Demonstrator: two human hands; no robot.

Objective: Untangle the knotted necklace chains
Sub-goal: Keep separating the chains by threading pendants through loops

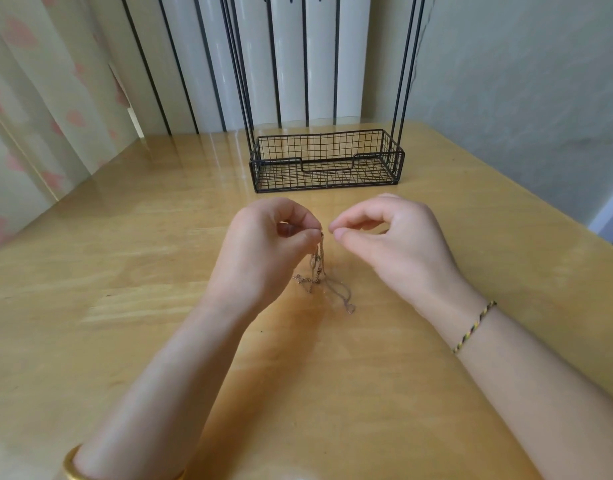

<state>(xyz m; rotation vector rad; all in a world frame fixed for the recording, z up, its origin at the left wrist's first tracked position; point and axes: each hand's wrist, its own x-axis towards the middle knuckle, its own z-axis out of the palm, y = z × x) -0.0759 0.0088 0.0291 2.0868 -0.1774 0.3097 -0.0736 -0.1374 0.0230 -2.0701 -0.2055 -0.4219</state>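
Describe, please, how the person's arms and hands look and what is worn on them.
Both forearms are bare: no sleeves, no gloves. The left hand and right hand show no rings. A thin braided cord bracelet in yellow, black and red circles the right wrist; a smooth gold-coloured bangle sits on the left forearm near the frame's bottom edge.

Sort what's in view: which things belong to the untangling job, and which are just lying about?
In the job:
necklace chains, hanging tangled down to the table
left hand, pinching their top
right hand, fingertips pinched close by; whether it has a strand, I cannot tell

Lying about:
black wire basket stand
braided bracelet
gold bangle
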